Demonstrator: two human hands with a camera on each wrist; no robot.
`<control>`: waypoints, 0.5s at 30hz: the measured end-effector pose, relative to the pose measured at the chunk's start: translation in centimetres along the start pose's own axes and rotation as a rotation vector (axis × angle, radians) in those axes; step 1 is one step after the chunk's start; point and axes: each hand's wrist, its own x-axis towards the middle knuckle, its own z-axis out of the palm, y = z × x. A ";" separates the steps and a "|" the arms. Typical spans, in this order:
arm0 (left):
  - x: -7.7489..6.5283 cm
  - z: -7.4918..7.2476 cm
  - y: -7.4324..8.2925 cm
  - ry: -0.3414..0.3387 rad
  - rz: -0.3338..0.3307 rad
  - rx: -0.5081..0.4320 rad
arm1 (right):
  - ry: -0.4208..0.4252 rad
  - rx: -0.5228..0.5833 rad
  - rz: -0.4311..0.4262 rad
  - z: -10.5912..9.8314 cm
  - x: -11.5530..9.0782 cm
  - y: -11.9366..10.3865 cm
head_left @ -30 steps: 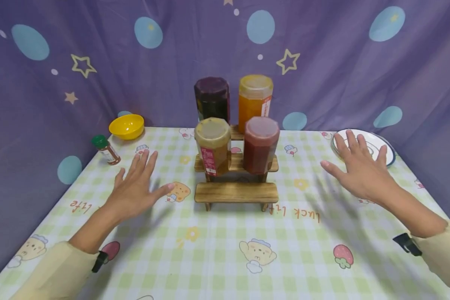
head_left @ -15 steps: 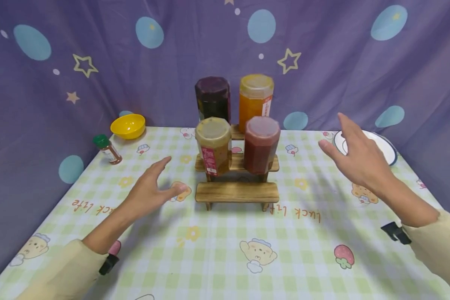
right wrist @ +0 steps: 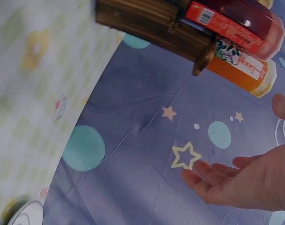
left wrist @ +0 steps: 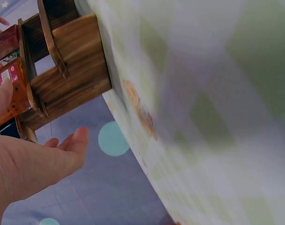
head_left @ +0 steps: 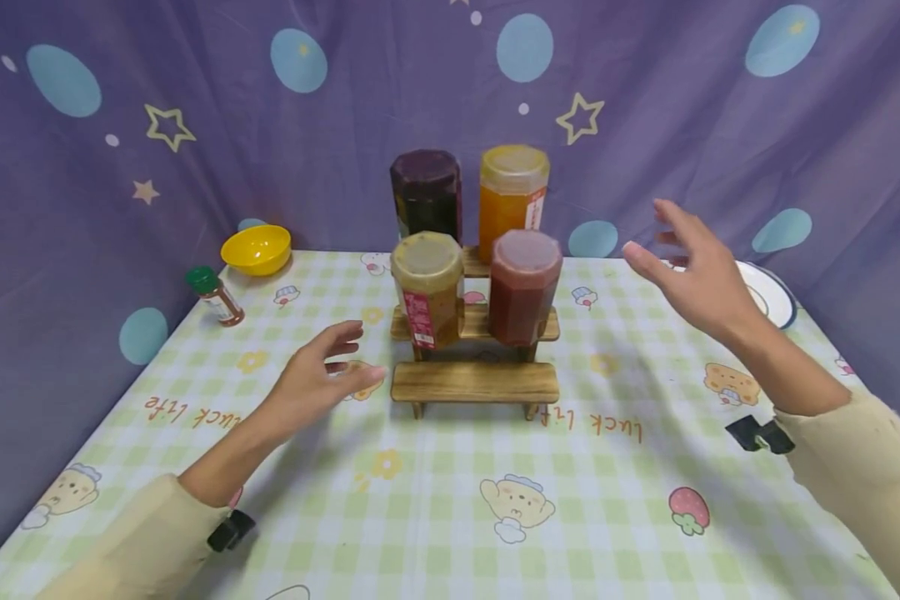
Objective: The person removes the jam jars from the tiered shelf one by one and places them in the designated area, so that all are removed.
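Note:
A stepped wooden rack (head_left: 474, 383) stands mid-table with its lowest step bare. On its middle step are a jar of yellowish-brown preserve (head_left: 429, 292) at left and a dark red jar (head_left: 525, 287) at right. Behind them, on the top step, stand a dark purple jar (head_left: 426, 196) and an orange jar (head_left: 513, 200). My left hand (head_left: 311, 379) hovers left of the rack, fingers loosely bent, holding nothing. My right hand (head_left: 697, 271) is raised right of the jars, thumb and fingers apart, also holding nothing. In the right wrist view its fingers (right wrist: 206, 180) are relaxed.
A yellow bowl (head_left: 257, 252) sits at the back left corner, with a green-capped spice bottle (head_left: 216, 296) in front of it. At the back right lies a white plate (head_left: 776, 296), partly hidden behind my right hand. A purple curtain (head_left: 360, 108) hangs behind the table.
Both hands have turned from palms down with spread fingers to palms facing inward, fingers bending. Both have shifted toward the rack. The jars and rack have not moved.

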 end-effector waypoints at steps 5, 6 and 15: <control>0.1 0.9 0.1 -0.004 -0.041 -0.107 | -0.010 0.123 0.030 0.2 0.8 -0.8; 0.1 1.1 0.1 -0.007 -0.046 -0.113 | -0.015 0.141 0.036 0.2 1.0 -0.9; 0.2 3.2 -0.1 -0.045 -0.077 -0.219 | -0.086 0.365 0.053 0.8 2.8 -1.8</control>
